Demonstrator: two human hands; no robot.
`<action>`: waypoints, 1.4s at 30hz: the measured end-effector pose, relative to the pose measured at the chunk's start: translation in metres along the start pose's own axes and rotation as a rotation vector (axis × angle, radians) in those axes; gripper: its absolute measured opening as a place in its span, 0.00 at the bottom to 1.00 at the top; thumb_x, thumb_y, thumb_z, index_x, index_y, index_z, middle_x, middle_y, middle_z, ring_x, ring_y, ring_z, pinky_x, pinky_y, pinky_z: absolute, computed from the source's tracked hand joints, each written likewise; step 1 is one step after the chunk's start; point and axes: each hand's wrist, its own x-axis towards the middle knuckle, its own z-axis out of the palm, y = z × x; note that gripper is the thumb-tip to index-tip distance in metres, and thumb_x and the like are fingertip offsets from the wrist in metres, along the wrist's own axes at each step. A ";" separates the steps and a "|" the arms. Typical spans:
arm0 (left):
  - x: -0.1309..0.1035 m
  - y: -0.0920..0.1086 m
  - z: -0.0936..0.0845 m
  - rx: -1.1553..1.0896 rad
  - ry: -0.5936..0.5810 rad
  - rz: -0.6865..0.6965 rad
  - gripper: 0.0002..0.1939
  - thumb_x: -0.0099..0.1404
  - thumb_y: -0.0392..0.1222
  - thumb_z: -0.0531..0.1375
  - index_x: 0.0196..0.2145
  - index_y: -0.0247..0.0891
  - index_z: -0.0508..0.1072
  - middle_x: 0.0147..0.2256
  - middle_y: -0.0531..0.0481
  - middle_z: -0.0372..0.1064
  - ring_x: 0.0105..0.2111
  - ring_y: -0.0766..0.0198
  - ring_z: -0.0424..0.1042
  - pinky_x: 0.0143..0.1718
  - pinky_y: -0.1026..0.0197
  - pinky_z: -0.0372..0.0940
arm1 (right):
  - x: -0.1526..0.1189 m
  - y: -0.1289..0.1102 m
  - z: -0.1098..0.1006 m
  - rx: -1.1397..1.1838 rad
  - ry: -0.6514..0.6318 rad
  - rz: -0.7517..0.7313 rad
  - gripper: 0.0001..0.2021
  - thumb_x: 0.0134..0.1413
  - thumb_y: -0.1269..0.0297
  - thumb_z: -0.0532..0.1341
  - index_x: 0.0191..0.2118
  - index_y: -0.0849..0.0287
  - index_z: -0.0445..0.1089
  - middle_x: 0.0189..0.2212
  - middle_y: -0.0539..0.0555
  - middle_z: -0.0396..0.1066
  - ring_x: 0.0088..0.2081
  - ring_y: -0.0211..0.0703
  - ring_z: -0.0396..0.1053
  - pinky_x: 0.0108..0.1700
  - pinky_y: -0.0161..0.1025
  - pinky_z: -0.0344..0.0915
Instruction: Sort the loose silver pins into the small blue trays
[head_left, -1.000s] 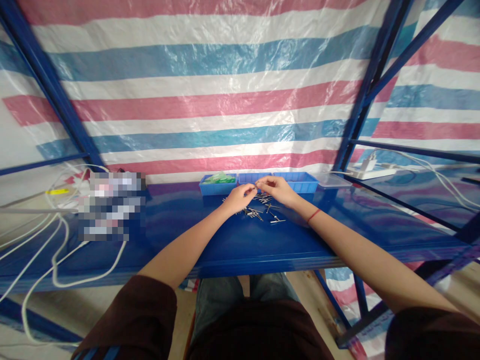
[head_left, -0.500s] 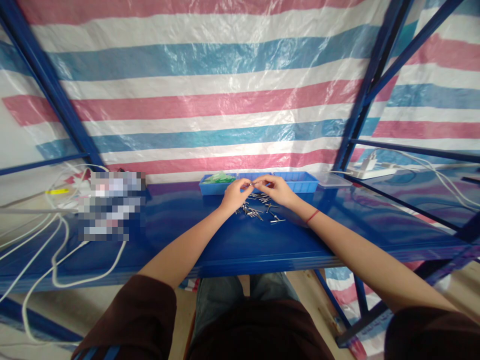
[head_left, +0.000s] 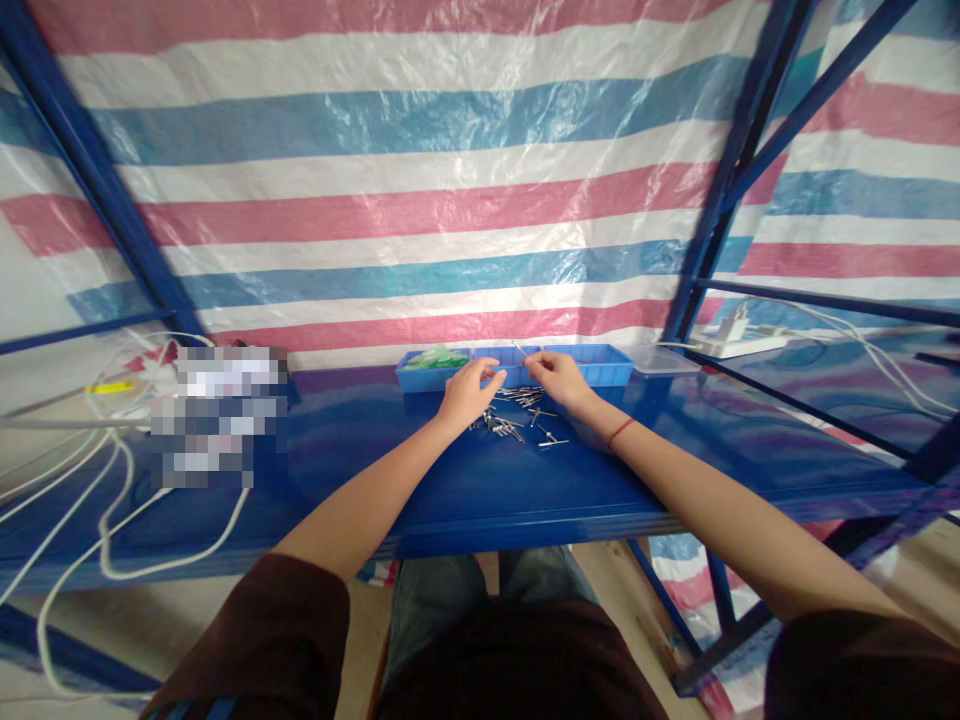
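In the head view my right hand (head_left: 561, 380) pinches a thin metal rod (head_left: 519, 348) that points up and to the left, in front of the blue bins. My left hand (head_left: 471, 392) is just left of it, thumb and forefinger apart with nothing visible between them. Beneath the hands lies a pile of small metal rods (head_left: 504, 426), and a second cluster of rods (head_left: 523, 397) sits closer to the bins. To the right are a T-shaped metal piece (head_left: 553, 440) and a similar metal piece (head_left: 538, 415).
Three blue bins stand in a row: the left bin (head_left: 420, 380) holds green bags, beside the middle bin (head_left: 510, 374) and right bin (head_left: 611, 373). A clear plastic lid (head_left: 666, 361) lies right of them. White cables (head_left: 176, 575) trail at left; a power strip (head_left: 739, 342) is at right.
My hands, together at the fingertips before, have parted. The right hand has moved slightly right with the metal rod, which now sticks up; the left hand's finger and thumb have separated.
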 end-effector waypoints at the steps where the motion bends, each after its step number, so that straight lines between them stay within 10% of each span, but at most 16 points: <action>1: 0.000 0.000 -0.001 0.034 -0.034 -0.005 0.13 0.63 0.46 0.54 0.43 0.40 0.70 0.38 0.50 0.72 0.40 0.62 0.70 0.44 0.59 0.62 | 0.002 0.002 -0.002 0.078 0.062 0.100 0.12 0.49 0.58 0.58 0.24 0.62 0.67 0.18 0.49 0.64 0.21 0.33 0.58 0.24 0.32 0.56; 8: -0.007 -0.001 -0.003 0.364 -0.318 -0.078 0.15 0.64 0.46 0.49 0.43 0.49 0.72 0.46 0.48 0.69 0.48 0.50 0.63 0.44 0.45 0.58 | 0.006 0.002 -0.020 0.366 0.234 0.459 0.12 0.54 0.58 0.55 0.27 0.62 0.65 0.15 0.45 0.55 0.14 0.28 0.48 0.15 0.30 0.44; 21: -0.005 0.002 -0.006 0.311 -0.256 -0.161 0.13 0.63 0.47 0.50 0.35 0.48 0.74 0.41 0.48 0.70 0.46 0.49 0.63 0.42 0.45 0.57 | -0.009 -0.013 0.003 -0.326 -0.167 -0.071 0.09 0.52 0.64 0.56 0.32 0.63 0.71 0.23 0.51 0.70 0.25 0.37 0.64 0.31 0.34 0.58; 27: 0.003 -0.009 -0.001 0.054 -0.120 -0.191 0.12 0.64 0.44 0.49 0.39 0.43 0.72 0.38 0.50 0.73 0.41 0.58 0.68 0.43 0.55 0.60 | -0.008 -0.010 0.007 -0.126 -0.235 0.009 0.13 0.46 0.65 0.62 0.39 0.65 0.71 0.31 0.56 0.74 0.29 0.38 0.68 0.32 0.35 0.63; 42: 0.003 0.000 0.003 -0.289 -0.225 -0.019 0.13 0.63 0.45 0.52 0.36 0.36 0.72 0.37 0.48 0.74 0.40 0.62 0.71 0.46 0.60 0.62 | -0.009 -0.015 0.005 0.149 -0.191 -0.084 0.16 0.47 0.53 0.60 0.31 0.63 0.70 0.25 0.53 0.70 0.23 0.34 0.62 0.27 0.34 0.60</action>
